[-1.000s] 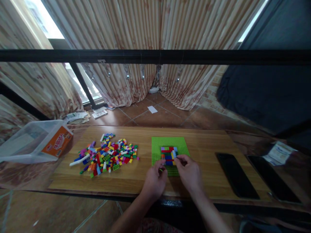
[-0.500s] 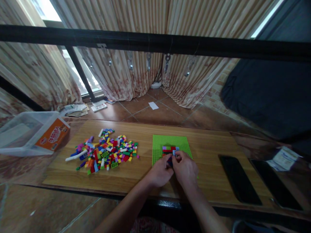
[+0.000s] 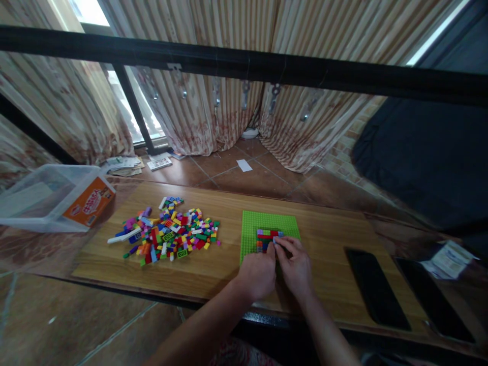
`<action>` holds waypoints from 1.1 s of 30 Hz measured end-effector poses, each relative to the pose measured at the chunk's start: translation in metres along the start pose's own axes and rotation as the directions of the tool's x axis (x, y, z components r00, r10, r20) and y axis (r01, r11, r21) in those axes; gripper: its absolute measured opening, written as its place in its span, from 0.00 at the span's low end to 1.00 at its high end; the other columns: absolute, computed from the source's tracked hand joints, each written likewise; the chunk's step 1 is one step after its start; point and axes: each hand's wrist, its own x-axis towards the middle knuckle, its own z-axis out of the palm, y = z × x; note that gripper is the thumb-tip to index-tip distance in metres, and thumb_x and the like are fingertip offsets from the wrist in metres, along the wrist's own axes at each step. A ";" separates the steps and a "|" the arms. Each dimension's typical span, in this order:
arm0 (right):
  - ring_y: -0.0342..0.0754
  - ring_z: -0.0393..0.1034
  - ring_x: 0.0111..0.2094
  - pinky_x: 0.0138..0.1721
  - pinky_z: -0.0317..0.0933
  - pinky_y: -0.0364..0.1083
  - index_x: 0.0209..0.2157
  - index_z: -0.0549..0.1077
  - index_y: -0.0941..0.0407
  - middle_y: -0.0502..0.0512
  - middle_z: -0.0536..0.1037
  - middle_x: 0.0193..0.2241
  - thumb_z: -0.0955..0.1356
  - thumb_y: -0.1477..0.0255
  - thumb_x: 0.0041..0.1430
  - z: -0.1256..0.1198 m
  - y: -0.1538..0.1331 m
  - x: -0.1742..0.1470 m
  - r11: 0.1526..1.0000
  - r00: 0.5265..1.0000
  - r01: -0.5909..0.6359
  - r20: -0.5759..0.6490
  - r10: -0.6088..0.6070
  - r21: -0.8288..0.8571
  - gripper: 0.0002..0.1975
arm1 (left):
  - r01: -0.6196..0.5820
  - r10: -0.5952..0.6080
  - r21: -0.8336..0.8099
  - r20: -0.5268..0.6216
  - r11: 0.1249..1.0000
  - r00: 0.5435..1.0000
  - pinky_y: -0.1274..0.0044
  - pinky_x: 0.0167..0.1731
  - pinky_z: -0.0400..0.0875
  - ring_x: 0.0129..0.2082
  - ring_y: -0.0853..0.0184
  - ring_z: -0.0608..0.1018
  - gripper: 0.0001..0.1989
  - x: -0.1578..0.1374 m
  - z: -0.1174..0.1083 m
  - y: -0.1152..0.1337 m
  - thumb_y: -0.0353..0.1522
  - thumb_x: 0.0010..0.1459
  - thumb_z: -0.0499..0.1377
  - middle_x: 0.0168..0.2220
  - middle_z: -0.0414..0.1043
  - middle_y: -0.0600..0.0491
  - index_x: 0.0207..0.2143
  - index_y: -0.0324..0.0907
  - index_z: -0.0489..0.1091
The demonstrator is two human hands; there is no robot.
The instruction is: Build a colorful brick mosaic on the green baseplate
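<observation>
A green studded baseplate (image 3: 251,218) lies on the wooden board, partly covered by my hands. On it stands a block of toy bricks (image 3: 265,235) in red, purple and dark blue; its near side is hidden behind my fingers. My left hand (image 3: 257,276) is closed, its thumb and forefinger pressed against the near edge of this build. What these fingers hold, if anything, does not show. From the right, my right hand (image 3: 298,264) pinches at a small light blue brick (image 3: 275,240) at the build's right side. The fingertips of both hands nearly meet there.
Loose coloured bricks (image 3: 173,231) are heaped on the wooden board (image 3: 213,284) to the left. Beyond them stands a clear plastic bin (image 3: 49,201) with an orange label. Two dark flat slabs (image 3: 375,284) lie at the right. A black rail (image 3: 229,58) crosses behind.
My left hand has rolled over, its knuckles now upward and its fingers tucked in. My right hand stays at the light blue brick. The view has shifted slightly.
</observation>
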 end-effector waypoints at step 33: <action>0.49 0.70 0.32 0.36 0.64 0.49 0.33 0.80 0.54 0.55 0.78 0.34 0.71 0.60 0.44 0.005 0.019 0.026 0.916 0.935 -0.353 0.046 0.350 0.189 0.15 | 0.134 -0.137 0.039 0.093 0.990 0.986 0.66 0.38 0.74 0.38 0.54 0.79 0.28 -0.007 0.009 0.013 0.37 0.60 0.48 0.39 0.77 0.40 0.60 0.33 0.55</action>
